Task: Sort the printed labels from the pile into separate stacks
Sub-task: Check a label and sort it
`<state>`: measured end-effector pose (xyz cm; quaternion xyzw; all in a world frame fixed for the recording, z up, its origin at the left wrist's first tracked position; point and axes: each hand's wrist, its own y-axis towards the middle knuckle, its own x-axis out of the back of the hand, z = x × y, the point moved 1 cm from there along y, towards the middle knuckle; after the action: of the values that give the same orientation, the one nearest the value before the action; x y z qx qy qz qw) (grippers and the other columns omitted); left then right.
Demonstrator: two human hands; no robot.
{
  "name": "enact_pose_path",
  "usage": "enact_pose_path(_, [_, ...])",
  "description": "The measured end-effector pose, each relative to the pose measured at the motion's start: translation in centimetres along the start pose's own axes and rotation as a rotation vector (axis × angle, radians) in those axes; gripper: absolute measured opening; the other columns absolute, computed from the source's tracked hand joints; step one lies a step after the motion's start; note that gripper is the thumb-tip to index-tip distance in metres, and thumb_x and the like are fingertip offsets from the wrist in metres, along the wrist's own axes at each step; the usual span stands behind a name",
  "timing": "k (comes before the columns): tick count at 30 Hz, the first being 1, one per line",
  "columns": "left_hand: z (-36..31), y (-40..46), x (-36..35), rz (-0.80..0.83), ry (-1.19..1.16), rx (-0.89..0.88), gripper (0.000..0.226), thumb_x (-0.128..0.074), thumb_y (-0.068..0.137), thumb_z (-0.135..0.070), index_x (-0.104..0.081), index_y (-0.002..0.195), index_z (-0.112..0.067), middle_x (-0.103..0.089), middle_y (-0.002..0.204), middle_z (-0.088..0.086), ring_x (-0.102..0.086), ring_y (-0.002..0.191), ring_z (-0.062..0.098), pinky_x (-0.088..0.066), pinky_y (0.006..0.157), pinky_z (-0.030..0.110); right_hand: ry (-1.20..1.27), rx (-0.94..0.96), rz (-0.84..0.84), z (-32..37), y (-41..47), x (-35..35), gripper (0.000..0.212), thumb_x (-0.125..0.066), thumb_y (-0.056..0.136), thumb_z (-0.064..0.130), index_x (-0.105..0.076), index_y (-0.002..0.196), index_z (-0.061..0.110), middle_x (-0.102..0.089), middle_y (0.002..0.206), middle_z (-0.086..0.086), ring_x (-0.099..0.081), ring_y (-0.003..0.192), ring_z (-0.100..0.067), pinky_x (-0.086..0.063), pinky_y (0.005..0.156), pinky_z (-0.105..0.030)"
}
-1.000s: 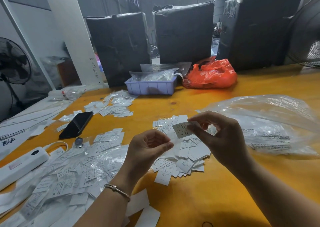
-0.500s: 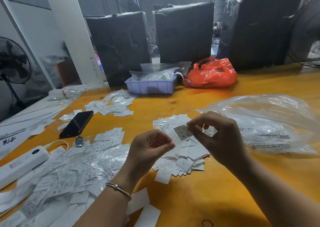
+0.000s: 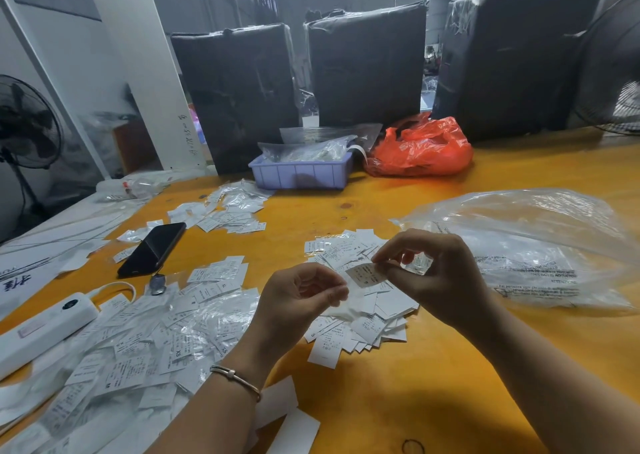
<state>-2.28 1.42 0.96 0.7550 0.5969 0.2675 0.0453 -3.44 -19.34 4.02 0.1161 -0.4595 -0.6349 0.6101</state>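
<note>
A loose pile of white printed labels [image 3: 360, 318] lies on the yellow table [image 3: 433, 367], right in front of me. Just above that pile, my right hand [image 3: 440, 277] pinches a single label [image 3: 366, 275] between thumb and fingertips. My left hand [image 3: 298, 301] hovers beside it with fingers curled, thumb against a blurred white slip [image 3: 346, 310]. More labels mixed with clear film spread out at the left [image 3: 149, 343]. A smaller stack [image 3: 218, 275] sits behind them, and another group [image 3: 232, 211] lies farther back.
A black phone [image 3: 152, 249] and a white power strip [image 3: 45, 329] lie at the left. A large clear plastic bag [image 3: 540, 246] is on the right. At the back stand a blue tray [image 3: 301, 175], an orange bag [image 3: 419, 150] and black wrapped bales [image 3: 367, 66].
My right hand has lowered the pinched label and tilted it flatter, closer to the left hand's thumb. My left hand has stayed almost in place.
</note>
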Motion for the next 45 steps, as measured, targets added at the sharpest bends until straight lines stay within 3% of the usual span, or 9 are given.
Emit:
enact_pose_path(10, [0.4, 0.1, -0.5, 0.099, 0.06, 0.032, 0.015, -0.073, 0.084, -0.007, -0.073, 0.084, -0.022, -0.074, 0.078, -0.006, -0.071, 0.075, 0.012, -0.056, 0.071, 0.024, 0.001, -0.066, 0.115, -0.2, -0.1, -0.4, 0.02, -0.074, 0.072, 0.0, -0.077, 0.076, 0.019, -0.068, 0.07, 0.018, -0.059, 0.066, -0.008, -0.045, 0.059, -0.023])
enact_pose_path(14, [0.4, 0.0, -0.7, 0.13, 0.061, 0.048, 0.012, -0.073, 0.085, -0.008, -0.073, 0.085, -0.019, -0.074, 0.077, -0.006, -0.071, 0.074, 0.013, -0.056, 0.07, 0.025, 0.029, -0.117, 0.222, -0.3, -0.4, -1.2, 0.014, -0.077, 0.076, 0.005, -0.078, 0.084, 0.017, -0.071, 0.073, 0.011, -0.061, 0.066, -0.008, -0.045, 0.06, -0.02])
enact_pose_path(18, [0.5, 0.1, -0.6, 0.098, 0.039, 0.081, 0.009, -0.07, 0.087, -0.009, -0.073, 0.086, -0.018, -0.074, 0.078, -0.006, -0.071, 0.072, 0.012, -0.053, 0.066, 0.021, 0.142, -0.212, 0.121, -0.7, -0.3, -1.1, 0.024, -0.078, 0.077, 0.007, -0.072, 0.099, 0.015, -0.071, 0.078, 0.001, -0.064, 0.068, -0.012, -0.051, 0.062, -0.023])
enact_pose_path(24, [0.5, 0.2, -0.6, 0.051, -0.046, 0.166, 0.014, -0.062, 0.093, -0.013, -0.074, 0.095, -0.007, -0.075, 0.085, 0.004, -0.069, 0.076, 0.015, -0.052, 0.064, 0.022, 0.182, -0.249, 0.076, -0.4, -0.4, -1.3, 0.016, -0.075, 0.075, -0.004, -0.076, 0.085, 0.009, -0.073, 0.075, -0.001, -0.066, 0.069, -0.016, -0.055, 0.064, -0.028])
enact_pose_path(27, [0.4, 0.2, -0.7, 0.062, -0.085, 0.201, 0.02, -0.055, 0.098, -0.014, -0.073, 0.096, -0.009, -0.074, 0.084, 0.001, -0.069, 0.076, 0.012, -0.054, 0.066, 0.024, 0.175, -0.26, 0.056, -0.3, -0.4, -1.5, 0.014, -0.075, 0.075, -0.005, -0.076, 0.083, 0.007, -0.073, 0.073, 0.0, -0.065, 0.065, -0.011, -0.053, 0.061, -0.023])
enact_pose_path(29, [0.4, 0.1, -0.8, 0.088, -0.108, 0.216, 0.022, -0.05, 0.1, -0.017, -0.072, 0.099, -0.01, -0.075, 0.084, 0.001, -0.07, 0.075, 0.013, -0.054, 0.067, 0.023, 0.175, -0.284, 0.027, -0.4, -0.5, -1.4, 0.013, -0.074, 0.076, -0.005, -0.075, 0.083, 0.006, -0.073, 0.075, -0.001, -0.067, 0.067, -0.012, -0.057, 0.063, -0.028])
enact_pose_path(33, [0.2, 0.1, -1.0, 0.157, -0.173, 0.233, 0.027, -0.059, 0.088, -0.031, -0.07, 0.103, -0.01, -0.077, 0.088, 0.006, -0.071, 0.076, 0.017, -0.053, 0.066, 0.022, 0.194, -0.33, 0.01, -0.5, -0.6, -1.5, 0.012, -0.073, 0.077, -0.005, -0.075, 0.086, 0.003, -0.074, 0.079, -0.004, -0.071, 0.074, -0.016, -0.06, 0.069, -0.035])
enact_pose_path(38, [0.6, 0.1, -0.8, 0.172, -0.206, 0.221, 0.016, -0.069, 0.087, -0.008, -0.07, 0.103, -0.008, -0.076, 0.089, 0.011, -0.072, 0.077, 0.021, -0.055, 0.067, 0.026, 0.208, -0.333, 0.013, -0.6, -0.5, -1.4, 0.013, -0.074, 0.077, -0.005, -0.075, 0.085, 0.004, -0.074, 0.079, -0.003, -0.071, 0.074, -0.014, -0.059, 0.067, -0.028])
enact_pose_path(45, [0.3, 0.1, -0.8, 0.153, -0.194, 0.21, 0.035, -0.074, 0.082, -0.014, -0.063, 0.113, -0.005, -0.077, 0.09, 0.01, -0.074, 0.083, 0.026, -0.056, 0.069, 0.027, 0.145, -0.268, 0.095, -0.3, -0.6, -1.7, 0.019, -0.074, 0.076, -0.004, -0.076, 0.081, 0.014, -0.072, 0.072, 0.006, -0.065, 0.064, -0.006, -0.05, 0.056, -0.016])
